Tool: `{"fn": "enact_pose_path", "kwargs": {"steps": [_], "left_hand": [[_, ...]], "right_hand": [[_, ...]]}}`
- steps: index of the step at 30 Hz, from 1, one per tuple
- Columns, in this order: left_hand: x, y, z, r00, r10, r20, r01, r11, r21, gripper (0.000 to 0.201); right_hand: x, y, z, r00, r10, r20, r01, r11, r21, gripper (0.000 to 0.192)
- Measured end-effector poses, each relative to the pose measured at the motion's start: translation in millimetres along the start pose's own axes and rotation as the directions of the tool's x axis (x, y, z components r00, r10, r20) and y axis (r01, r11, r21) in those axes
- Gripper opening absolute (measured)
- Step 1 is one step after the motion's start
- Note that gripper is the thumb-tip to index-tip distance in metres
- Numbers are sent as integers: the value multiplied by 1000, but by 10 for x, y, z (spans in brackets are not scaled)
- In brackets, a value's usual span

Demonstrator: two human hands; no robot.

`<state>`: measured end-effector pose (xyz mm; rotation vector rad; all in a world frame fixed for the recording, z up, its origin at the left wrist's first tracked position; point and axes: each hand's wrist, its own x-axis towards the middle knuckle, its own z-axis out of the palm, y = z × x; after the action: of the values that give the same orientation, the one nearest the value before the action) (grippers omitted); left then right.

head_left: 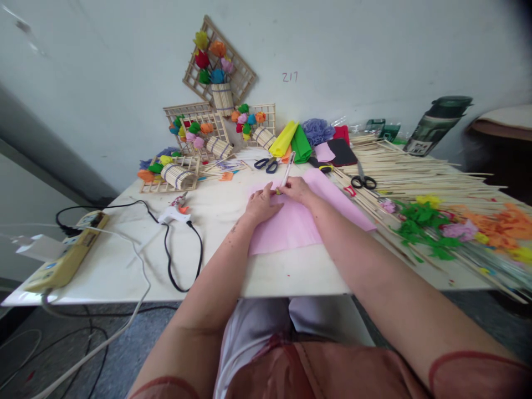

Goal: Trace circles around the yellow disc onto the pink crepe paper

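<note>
- Pink sheet [286, 230]: flat on the worktop [224, 271], at the centre; it looks whole, with no cuts visible.
- Right grip [298, 189]: seems to pinch the white pen [288, 170], which points to 12 o'clock.
- Left grip [262, 206]: fingers spread, pressing the sheet.
- Flower panels [222, 98], 11 o'clock: look finished.
- Crepe pieces [428, 221], 3 o'clock: loose, unassembled.

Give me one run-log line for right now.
left hand: on pink paper | right hand: holding white pen over pink paper | glue gun: on table, left of paper
</note>
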<state>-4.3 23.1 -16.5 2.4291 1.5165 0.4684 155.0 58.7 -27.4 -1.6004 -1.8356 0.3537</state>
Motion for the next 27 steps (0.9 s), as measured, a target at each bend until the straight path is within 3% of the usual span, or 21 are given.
{"fn": "enact_pose_path", "kwargs": {"steps": [12, 27], "left_hand": [[3, -4, 10, 1000, -9, -3, 9, 1000, 9, 76], [35, -38, 43, 999, -55, -2, 54, 997, -57, 81]], "right_hand": [[22, 58, 28, 1000, 4, -19, -1, 983, 184, 20], [-8, -5, 7, 1000, -5, 22, 4, 999, 44, 29]]}}
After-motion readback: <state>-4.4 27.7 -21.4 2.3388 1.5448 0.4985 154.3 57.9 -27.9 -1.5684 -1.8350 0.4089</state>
